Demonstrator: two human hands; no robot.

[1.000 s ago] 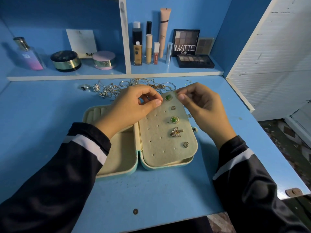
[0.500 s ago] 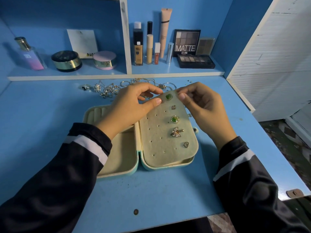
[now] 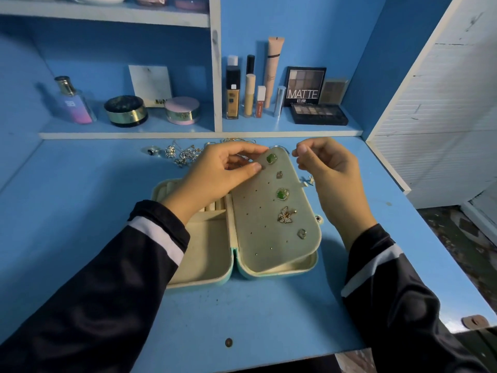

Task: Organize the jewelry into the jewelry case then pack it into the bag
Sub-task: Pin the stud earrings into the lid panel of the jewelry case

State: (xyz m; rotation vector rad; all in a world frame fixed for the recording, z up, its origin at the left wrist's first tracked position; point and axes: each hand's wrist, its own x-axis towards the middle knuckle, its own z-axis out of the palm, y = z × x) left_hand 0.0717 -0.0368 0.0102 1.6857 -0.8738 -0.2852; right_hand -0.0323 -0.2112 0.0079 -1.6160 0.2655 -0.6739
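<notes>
Both hands curl: left hand pinches the earring panel; right hand, contents unclear.

Blue desk under blue shelves, white panelling beside.

Open jewelry case at the centre of the desk. An earring panel lies over its right half, with five earrings in a row on the panel's right side. Loose jewelry lies behind the case. On the shelf beyond: perfume bottle left, eyeshadow palette right.
</notes>
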